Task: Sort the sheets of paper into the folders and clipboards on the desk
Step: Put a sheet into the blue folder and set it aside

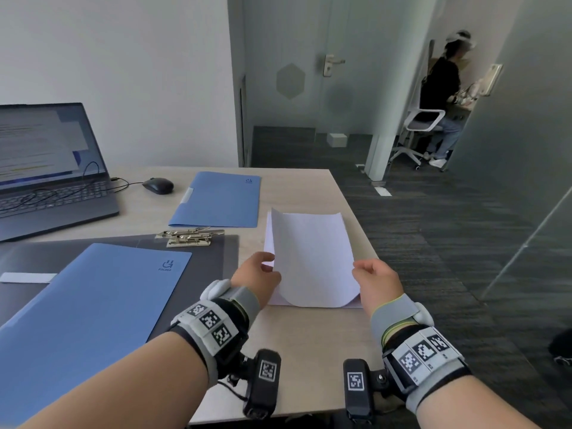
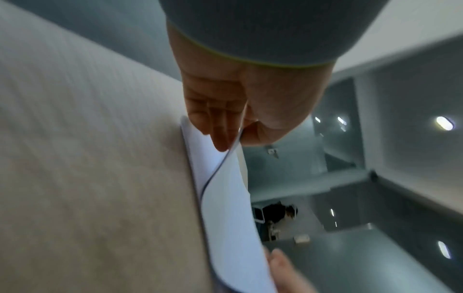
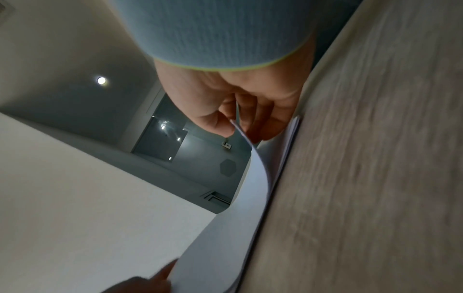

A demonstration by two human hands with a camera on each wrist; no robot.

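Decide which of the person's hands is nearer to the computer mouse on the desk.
Left. The left hand pinches the lifted sheet's left edge, on the mouse's side; the right hand pinches the opposite edge, farther away.

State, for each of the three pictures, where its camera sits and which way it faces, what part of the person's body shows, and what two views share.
Head: worn on the head, looking forward and down at the light wooden desk; both forearms, left hand and right hand show.
Left wrist: under the left wrist, looking along the left hand; the other hand's fingertip shows too.
Right wrist: under the right wrist, looking along the right hand.
Shared: all three show the curled white sheet of paper pinched by both hands.
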